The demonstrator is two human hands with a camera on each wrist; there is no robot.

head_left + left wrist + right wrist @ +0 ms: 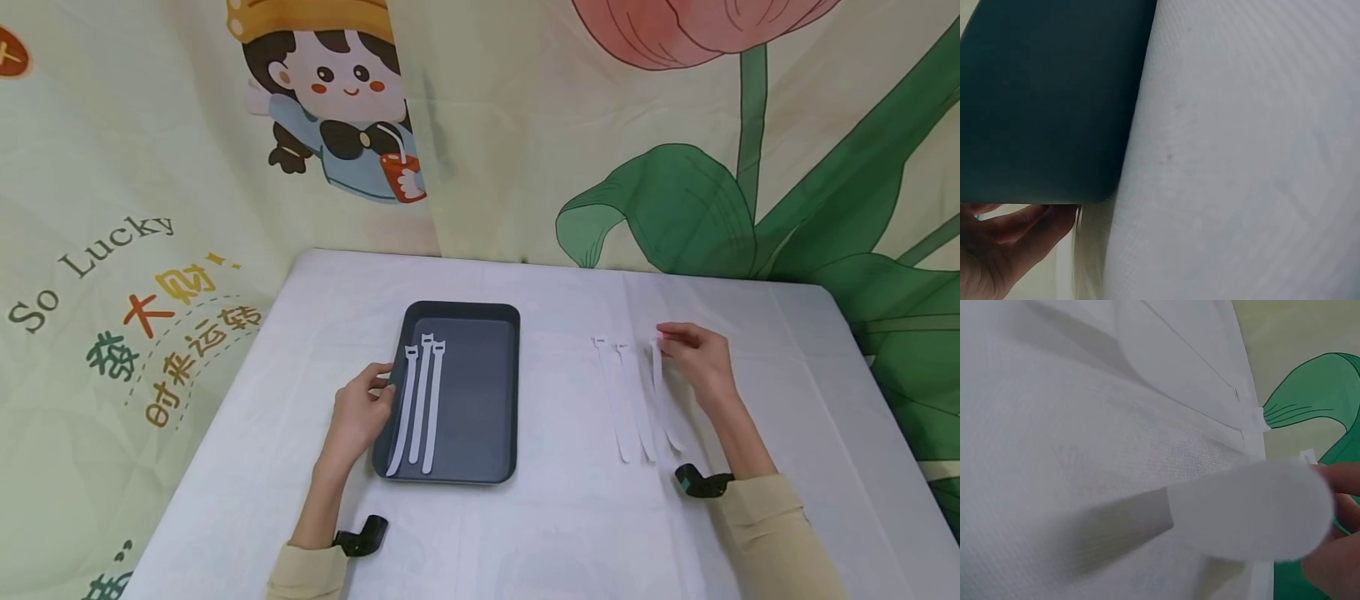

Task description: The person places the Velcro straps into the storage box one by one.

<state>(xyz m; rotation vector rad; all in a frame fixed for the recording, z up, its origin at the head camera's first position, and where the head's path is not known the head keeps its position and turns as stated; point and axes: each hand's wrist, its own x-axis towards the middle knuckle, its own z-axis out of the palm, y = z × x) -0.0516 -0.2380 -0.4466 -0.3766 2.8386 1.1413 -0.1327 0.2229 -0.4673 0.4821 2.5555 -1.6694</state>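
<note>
My right hand (699, 360) pinches the slotted head of a white cable-tie strap (657, 392) at the right of the table. That strap hangs down from the fingertips; its rounded tail (1247, 512) looms blurred in the right wrist view. Two more white straps (606, 400) lie side by side just left of it. A dark grey rectangular tray (480, 392) stands left of centre, with three white straps (427, 408) lying lengthwise along its left side. At the tray's left rim, the fingertips of my left hand (362, 408) touch the outer wall.
A white cloth covers the table (570, 525). Behind it hangs a printed curtain (495, 150) with a cartoon figure and a large flower. Each wrist wears a small black camera, one (363, 536) on the left and one (702, 482) on the right.
</note>
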